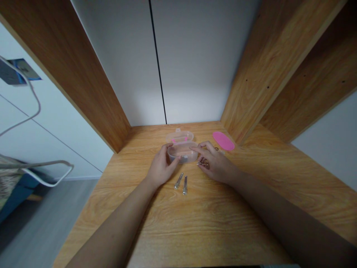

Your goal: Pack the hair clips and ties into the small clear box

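Observation:
A clear plastic case (pixel 182 158) lies open on the wooden table, its hinged lid (pixel 180 136) tipped back behind it. My left hand (pixel 162 166) is closed around the case's left end, thumb at the front and fingers at the rim. At the right end, the index finger of my right hand (pixel 213 162) reaches onto the rim. Small shiny metal pieces (pixel 204 163) with loops show between that hand's thumb and curled fingers; their exact kind is unclear. Two silver nail clippers (pixel 179 181) lie side by side in front of the case.
A flat pink oval piece (pixel 223 141) lies at the back right, near a wooden upright (pixel 252 82). Something small and partly hidden lies just behind my right hand. A white panel (pixel 189 67) closes off the back, and white cables (pixel 36 96) hang at the left.

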{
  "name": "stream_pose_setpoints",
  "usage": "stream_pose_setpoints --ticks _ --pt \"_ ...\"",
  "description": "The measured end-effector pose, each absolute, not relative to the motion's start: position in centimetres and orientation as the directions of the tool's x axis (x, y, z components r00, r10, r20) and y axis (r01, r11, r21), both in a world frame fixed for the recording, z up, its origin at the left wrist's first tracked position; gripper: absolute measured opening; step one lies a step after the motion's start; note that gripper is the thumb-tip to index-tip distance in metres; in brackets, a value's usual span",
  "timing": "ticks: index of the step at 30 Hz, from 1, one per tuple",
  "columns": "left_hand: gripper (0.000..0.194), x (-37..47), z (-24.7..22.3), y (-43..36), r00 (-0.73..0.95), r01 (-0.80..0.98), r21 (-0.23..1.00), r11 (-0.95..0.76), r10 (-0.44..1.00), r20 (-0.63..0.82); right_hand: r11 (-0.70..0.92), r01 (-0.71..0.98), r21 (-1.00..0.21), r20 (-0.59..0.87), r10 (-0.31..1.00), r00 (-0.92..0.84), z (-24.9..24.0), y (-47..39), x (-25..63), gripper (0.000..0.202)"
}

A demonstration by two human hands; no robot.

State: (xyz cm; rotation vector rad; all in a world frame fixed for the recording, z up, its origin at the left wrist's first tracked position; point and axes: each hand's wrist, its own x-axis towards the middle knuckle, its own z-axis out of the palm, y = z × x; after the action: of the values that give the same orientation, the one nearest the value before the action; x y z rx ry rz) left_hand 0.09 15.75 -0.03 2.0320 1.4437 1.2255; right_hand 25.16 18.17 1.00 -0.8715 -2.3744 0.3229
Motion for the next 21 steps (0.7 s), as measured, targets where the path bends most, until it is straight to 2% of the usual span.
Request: stream_pose_setpoints --ticks 6,12,21 --pt "0.048 0.0 -0.1 15.8 0.097 0.581 0.706 -0.405 0.896 0.434 0.744 0.538 -0.396 0.435 0.668 -0.604 1.1 17.8 24.9 0.079" --pt "0.048 0.0 0.0 15.8 0.1 0.572 0.714 -0.403 0.899 0.427 0.797 0.469 -0.381 0.469 0.604 -0.645 1.0 17.7 24.8 0.073" --pt "0.046 0.1 0.2 15.6 0.103 0.567 0.714 -0.411 0.895 0.434 0.895 0.381 -0.232 0.683 0.429 -0.591 2.0 17.2 24.6 0.063"
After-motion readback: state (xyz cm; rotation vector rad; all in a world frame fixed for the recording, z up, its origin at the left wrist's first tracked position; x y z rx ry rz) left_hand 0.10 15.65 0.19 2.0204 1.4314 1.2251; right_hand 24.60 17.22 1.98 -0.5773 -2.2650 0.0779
